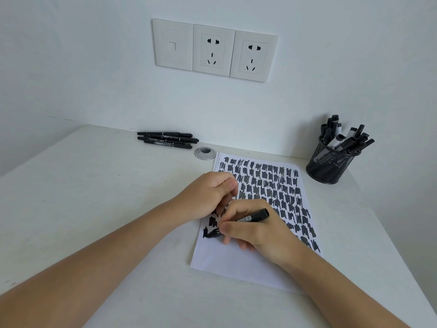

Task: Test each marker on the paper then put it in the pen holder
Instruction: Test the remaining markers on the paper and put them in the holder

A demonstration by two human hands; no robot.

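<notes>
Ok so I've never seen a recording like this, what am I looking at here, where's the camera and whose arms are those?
No machine here: this is one picture from a camera worn on a person's head, looking down at their own bare arms over a white desk. The right hand grips a black marker, its tip on a sheet of paper already covered in black test scribbles. The left hand rests on the paper with curled fingers; whether it holds anything is hidden. A filled mesh pen holder stands far right, and a few loose markers lie by the wall.
</notes>
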